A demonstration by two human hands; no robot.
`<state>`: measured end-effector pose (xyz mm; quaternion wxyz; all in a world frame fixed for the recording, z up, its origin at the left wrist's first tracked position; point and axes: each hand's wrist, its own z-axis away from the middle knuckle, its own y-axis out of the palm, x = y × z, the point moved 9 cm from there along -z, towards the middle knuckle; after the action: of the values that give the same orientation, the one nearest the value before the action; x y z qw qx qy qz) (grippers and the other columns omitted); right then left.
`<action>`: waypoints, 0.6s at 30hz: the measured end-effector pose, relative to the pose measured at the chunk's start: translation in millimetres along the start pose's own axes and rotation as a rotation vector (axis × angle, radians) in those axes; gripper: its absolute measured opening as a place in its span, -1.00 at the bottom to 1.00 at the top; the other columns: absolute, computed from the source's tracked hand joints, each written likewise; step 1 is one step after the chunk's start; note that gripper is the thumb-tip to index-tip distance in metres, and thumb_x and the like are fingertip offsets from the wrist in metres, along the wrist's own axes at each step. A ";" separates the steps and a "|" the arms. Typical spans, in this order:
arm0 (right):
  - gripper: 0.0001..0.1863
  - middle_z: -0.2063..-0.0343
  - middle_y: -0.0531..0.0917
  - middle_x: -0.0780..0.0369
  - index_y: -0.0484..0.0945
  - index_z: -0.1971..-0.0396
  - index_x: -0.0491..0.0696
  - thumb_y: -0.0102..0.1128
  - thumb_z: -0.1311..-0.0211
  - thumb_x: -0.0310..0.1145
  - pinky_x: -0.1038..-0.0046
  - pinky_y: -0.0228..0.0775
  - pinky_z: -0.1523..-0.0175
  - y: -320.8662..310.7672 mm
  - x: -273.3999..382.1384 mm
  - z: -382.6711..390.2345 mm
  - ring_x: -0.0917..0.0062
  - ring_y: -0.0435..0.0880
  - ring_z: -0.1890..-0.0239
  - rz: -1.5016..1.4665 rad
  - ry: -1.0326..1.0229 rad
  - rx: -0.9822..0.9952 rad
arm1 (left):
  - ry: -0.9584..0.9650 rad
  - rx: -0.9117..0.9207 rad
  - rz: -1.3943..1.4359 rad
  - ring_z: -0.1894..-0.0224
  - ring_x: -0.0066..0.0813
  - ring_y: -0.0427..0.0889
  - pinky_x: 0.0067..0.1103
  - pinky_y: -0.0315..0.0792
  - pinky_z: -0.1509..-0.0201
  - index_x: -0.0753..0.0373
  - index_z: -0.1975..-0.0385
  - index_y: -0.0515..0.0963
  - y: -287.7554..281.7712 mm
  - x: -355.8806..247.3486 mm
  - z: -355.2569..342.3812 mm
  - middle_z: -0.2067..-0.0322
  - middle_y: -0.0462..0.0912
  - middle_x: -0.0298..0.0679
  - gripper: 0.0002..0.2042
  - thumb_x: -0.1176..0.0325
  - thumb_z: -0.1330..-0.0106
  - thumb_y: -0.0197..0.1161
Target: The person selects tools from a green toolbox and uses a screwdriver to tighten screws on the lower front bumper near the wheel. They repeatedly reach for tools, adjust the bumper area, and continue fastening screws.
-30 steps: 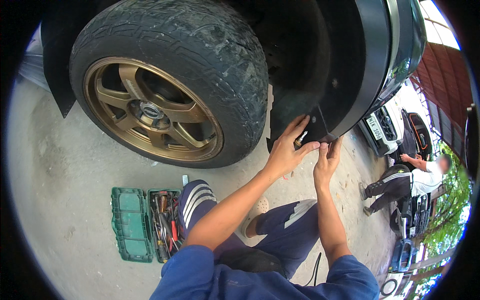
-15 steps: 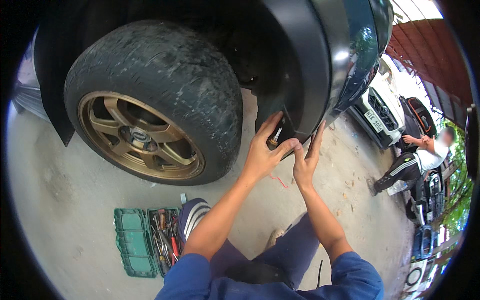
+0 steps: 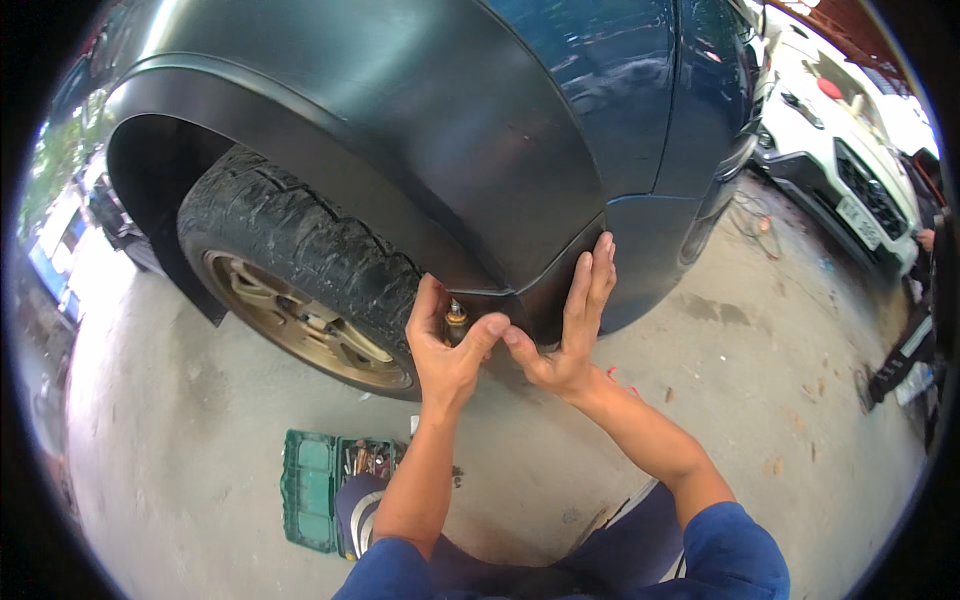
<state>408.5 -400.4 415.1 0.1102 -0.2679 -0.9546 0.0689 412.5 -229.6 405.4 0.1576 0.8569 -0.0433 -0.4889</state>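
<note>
**Onlooker 1:** Fingers of the left hand (image 3: 447,355) are curled round a small brass-coloured tool (image 3: 456,321), thumb on one side and forefinger hooked over the other, so it's gripping that. The tool stands upright with its tip up under the lower edge of the black fender flare (image 3: 400,190), right behind the tire (image 3: 300,255).

**Onlooker 2:** yeah, and the right hand (image 3: 570,335) isn't holding anything. Fingers are straight and together, palm flat against the bottom corner of the dark blue fender (image 3: 590,110), just beside the left hand. Its thumb reaches across and touches the left forefinger.

**Onlooker 1:** The wheel has a bronze rim (image 3: 300,325) and the tread looks pretty chewed up. Can't tell what the tool tip is actually sitting on, it's hidden by the flare.

**Onlooker 2:** Down on the concrete floor (image 3: 180,450) there's a green tool case (image 3: 310,490) lying open, bits and drivers in one half, right next to the person's knee and well below the hands.

**Onlooker 1:** Also a white car (image 3: 850,160) parked off to the right, well apart from this one, and another person (image 3: 915,340) at the right edge, mostly cut off.
</note>
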 end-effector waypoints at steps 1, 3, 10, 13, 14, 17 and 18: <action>0.17 -0.58 -0.04 -0.33 -0.01 -0.57 -0.37 0.40 -0.31 0.14 -0.14 -0.41 -0.64 -0.7 -0.7 1.2 -0.19 -0.16 -0.67 -0.017 -0.003 0.011 | 0.018 -0.064 -0.080 0.43 -0.75 0.51 -0.76 0.34 0.52 0.40 -0.27 0.47 -1.4 -1.8 5.6 0.21 0.65 -0.30 -0.38 0.29 -0.28 0.59; 0.16 -0.57 -0.03 -0.34 0.02 -0.57 -0.37 0.41 -0.30 0.12 -0.11 -0.42 -0.65 -2.1 -0.5 4.2 -0.17 -0.16 -0.67 -0.032 -0.014 0.021 | 0.104 -0.203 -0.135 0.45 -0.76 0.50 -0.77 0.33 0.53 0.37 -0.15 0.53 -2.7 -7.2 16.8 0.26 0.65 -0.34 -0.47 0.32 -0.26 0.62; 0.15 -0.58 -0.02 -0.32 0.02 -0.58 -0.34 0.40 -0.28 0.12 -0.12 -0.45 -0.66 -2.8 -3.0 17.3 -0.14 -0.14 -0.67 0.006 -0.025 0.021 | 0.180 -0.275 -0.162 0.60 -0.75 0.47 -0.75 0.31 0.58 0.31 0.12 0.56 3.3 -5.4 29.6 0.39 0.62 -0.39 -0.68 0.41 -0.28 0.59; 0.17 -0.59 -0.02 -0.30 0.01 -0.58 -0.33 0.37 -0.28 0.15 -0.12 -0.45 -0.66 -2.9 -3.0 15.7 -0.14 -0.13 -0.67 0.021 -0.025 0.019 | 0.163 -0.280 -0.131 0.62 -0.73 0.46 -0.74 0.28 0.61 0.26 0.18 0.54 3.1 -4.6 27.8 0.42 0.59 -0.39 -0.72 0.45 -0.29 0.57; 0.17 -0.59 -0.02 -0.29 0.00 -0.59 -0.33 0.37 -0.27 0.17 -0.12 -0.46 -0.66 -2.4 -2.0 14.4 -0.14 -0.13 -0.67 0.023 -0.027 0.015 | 0.161 -0.287 -0.108 0.63 -0.73 0.46 -0.74 0.28 0.63 0.24 0.20 0.53 2.6 -5.5 26.4 0.43 0.59 -0.40 -0.73 0.46 -0.30 0.56; 0.18 -0.58 -0.01 -0.32 -0.01 -0.59 -0.33 0.34 -0.28 0.20 -0.13 -0.39 -0.66 -2.4 1.1 12.7 -0.20 -0.11 -0.66 0.052 -0.036 -0.001 | 0.148 -0.272 -0.103 0.64 -0.74 0.43 -0.73 0.26 0.65 0.20 0.26 0.48 6.2 -9.4 21.7 0.42 0.55 -0.40 -0.72 0.50 -0.29 0.54; 0.18 -0.58 -0.01 -0.32 -0.01 -0.59 -0.33 0.33 -0.29 0.20 -0.13 -0.37 -0.66 -1.9 1.1 12.4 -0.21 -0.10 -0.65 0.056 -0.038 -0.010 | 0.126 -0.269 -0.094 0.64 -0.74 0.43 -0.74 0.26 0.65 0.20 0.27 0.47 6.8 -10.2 20.1 0.41 0.55 -0.41 -0.72 0.50 -0.29 0.54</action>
<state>403.6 -402.3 403.6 0.0887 -0.2934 -0.9491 0.0725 390.6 -238.2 406.4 0.2504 0.8581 0.0727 -0.4424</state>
